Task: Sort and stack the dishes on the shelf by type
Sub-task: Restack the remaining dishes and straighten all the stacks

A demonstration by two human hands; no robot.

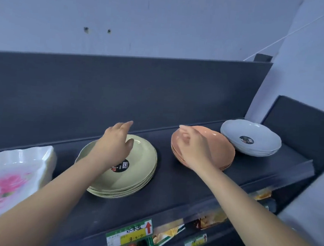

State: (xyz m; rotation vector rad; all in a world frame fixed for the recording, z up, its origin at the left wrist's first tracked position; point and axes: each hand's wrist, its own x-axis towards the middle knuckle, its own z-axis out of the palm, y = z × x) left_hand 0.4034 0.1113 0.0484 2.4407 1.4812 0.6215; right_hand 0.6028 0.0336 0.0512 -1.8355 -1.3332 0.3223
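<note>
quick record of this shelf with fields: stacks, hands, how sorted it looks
shelf: dark, price tags on its front edge
floral trays: stack at far left
green plates: one stack, left of centre
orange plates: one stack, right of centre
grey plates: one stack, far right
left hand: open, over the green plates
right hand: open, over the orange plates; contact unclear
sorting: each plate stack shows one colour

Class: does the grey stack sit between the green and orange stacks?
No, the orange stack is in the middle, green stack left, grey stack right.
</note>
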